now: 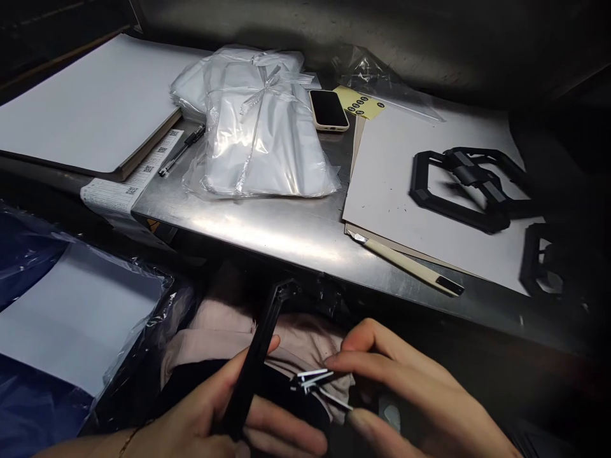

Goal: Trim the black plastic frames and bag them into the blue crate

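Note:
In the lower middle, my left hand [210, 404] is closed around a long black plastic piece [258, 356] with an angled upper end. To its right, my right hand [410, 388] pinches a small silver nail clipper [317, 381] between thumb and fingers. The clipper's jaws point left toward the black piece, with a gap between them. Black octagonal frames [461, 191] of a similar dark plastic lie on white board at the right. A second black frame part [539, 261] sits near the board's corner, partly in shadow.
A tied stack of clear plastic bags [267, 146] lies on the metal table [210, 216]. Around it are a phone [329, 109], a yellow sticker sheet [358, 102], a pen [184, 149] and a craft knife [405, 261]. White boards [95, 102] lie left; a blue-lined container [38, 407] stands below.

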`<state>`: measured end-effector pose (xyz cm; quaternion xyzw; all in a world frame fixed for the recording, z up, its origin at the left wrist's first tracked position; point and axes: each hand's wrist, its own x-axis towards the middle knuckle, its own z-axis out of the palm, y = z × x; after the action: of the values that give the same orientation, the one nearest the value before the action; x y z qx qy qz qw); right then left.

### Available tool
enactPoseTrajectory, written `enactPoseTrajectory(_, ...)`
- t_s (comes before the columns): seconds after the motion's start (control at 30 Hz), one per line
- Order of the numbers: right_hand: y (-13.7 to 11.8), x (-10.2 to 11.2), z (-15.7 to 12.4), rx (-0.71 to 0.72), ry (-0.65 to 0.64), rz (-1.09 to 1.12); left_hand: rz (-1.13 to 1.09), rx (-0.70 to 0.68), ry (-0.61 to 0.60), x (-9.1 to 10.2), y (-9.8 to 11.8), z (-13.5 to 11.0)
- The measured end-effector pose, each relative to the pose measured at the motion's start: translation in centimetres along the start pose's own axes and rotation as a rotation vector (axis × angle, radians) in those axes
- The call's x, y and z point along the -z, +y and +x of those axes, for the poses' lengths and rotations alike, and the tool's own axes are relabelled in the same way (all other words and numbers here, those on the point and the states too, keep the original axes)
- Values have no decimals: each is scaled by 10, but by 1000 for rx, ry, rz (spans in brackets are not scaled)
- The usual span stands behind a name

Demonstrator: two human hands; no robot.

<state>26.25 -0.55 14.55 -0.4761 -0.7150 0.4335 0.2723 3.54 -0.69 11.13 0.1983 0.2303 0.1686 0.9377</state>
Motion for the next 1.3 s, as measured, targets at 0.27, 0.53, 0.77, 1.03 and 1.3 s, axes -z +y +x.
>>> enactPoseTrajectory(0.27, 71, 32, 34, -60, 774, -518, -58, -122, -3, 12, 7, 2)
enactPoseTrajectory(0.53, 115, 47, 49, -19, 690, -794, 503, -57, 174, 34, 56, -3)
enactPoseTrajectory(0.77, 113, 51, 35, 28, 710, -817, 499, -59, 156, 48, 88, 19)
enactPoseTrajectory(1.03, 107, 54, 14, 123, 457, -912, 482, 232, -113, 42, 85, 63)
enactPoseTrajectory(1.3, 25, 16, -1, 173, 205, -681, 531, 304, -179, 20, 79, 77)
